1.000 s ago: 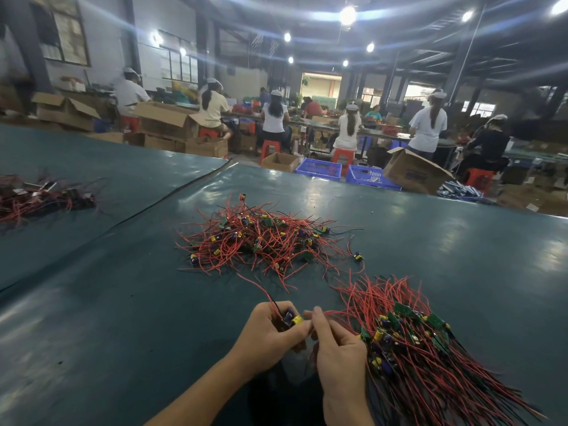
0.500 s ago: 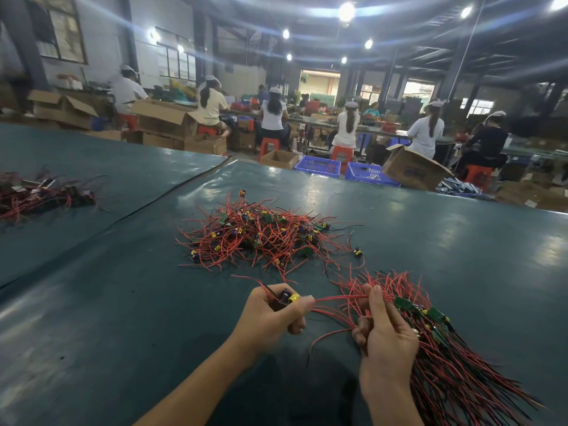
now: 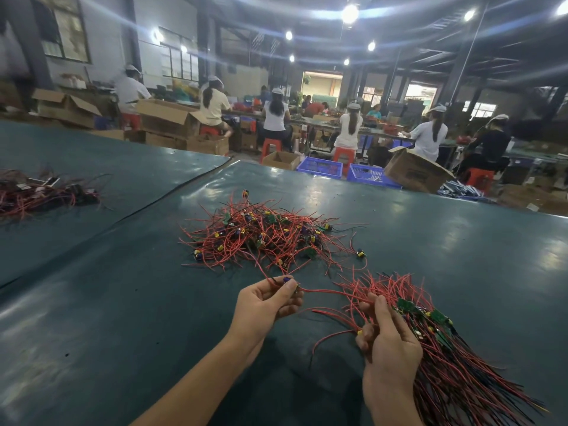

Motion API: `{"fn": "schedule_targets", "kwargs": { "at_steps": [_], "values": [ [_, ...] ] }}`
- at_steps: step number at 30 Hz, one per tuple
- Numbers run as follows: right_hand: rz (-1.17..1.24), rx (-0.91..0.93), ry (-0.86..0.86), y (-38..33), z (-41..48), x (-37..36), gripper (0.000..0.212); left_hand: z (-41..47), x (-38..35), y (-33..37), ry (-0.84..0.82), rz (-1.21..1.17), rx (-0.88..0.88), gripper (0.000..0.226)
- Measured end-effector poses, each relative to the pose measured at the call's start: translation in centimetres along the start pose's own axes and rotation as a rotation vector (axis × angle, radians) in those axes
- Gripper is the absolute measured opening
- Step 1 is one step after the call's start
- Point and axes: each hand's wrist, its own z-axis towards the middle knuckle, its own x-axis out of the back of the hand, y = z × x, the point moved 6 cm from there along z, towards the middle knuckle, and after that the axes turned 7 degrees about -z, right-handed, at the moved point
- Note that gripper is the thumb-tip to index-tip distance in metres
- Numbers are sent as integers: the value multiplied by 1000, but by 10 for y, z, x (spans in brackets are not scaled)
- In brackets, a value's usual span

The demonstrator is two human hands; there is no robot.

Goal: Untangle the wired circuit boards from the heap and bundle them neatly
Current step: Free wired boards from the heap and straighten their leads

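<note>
A tangled heap of red-wired small circuit boards [image 3: 264, 238] lies on the dark green table [image 3: 123, 302] ahead of me. My left hand [image 3: 264, 305] pinches one small board with a blue and yellow part at its fingertips. A red wire [image 3: 325, 292] runs from that board to my right hand [image 3: 385, 336], which pinches it between thumb and fingers. Just right of that hand lies the ordered bundle of boards and red and black wires [image 3: 455, 358], fanned toward the near right corner.
Another pile of wired parts [image 3: 40, 192] sits on the neighbouring table at far left. Beyond the table's far edge stand cardboard boxes [image 3: 412, 173], blue crates [image 3: 321, 167] and several seated workers at benches.
My hands have drawn apart: the right hand slid rightward along the red wire toward the bundle, while the left hand lifted slightly with the board.
</note>
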Motion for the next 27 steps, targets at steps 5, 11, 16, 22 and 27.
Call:
{"fn": "schedule_targets", "kwargs": {
  "at_steps": [5,11,16,22,27],
  "values": [
    [-44,-23,-74,3,-3,-5,17,1,9,5,94,-129,-35,19],
    [-143,40,-215,1,-11,-16,25,11,24,10,152,-468,98,24],
    [-49,-99,-143,8,-9,-13,25,7,5,4,-95,-318,272,21],
    [-237,-156,-326,19,-29,-32,38,-17,-24,-13,-343,-85,486,37],
    [-254,-143,-308,23,-39,-44,17,-29,-30,-17,-488,30,525,35]
  ]
}}
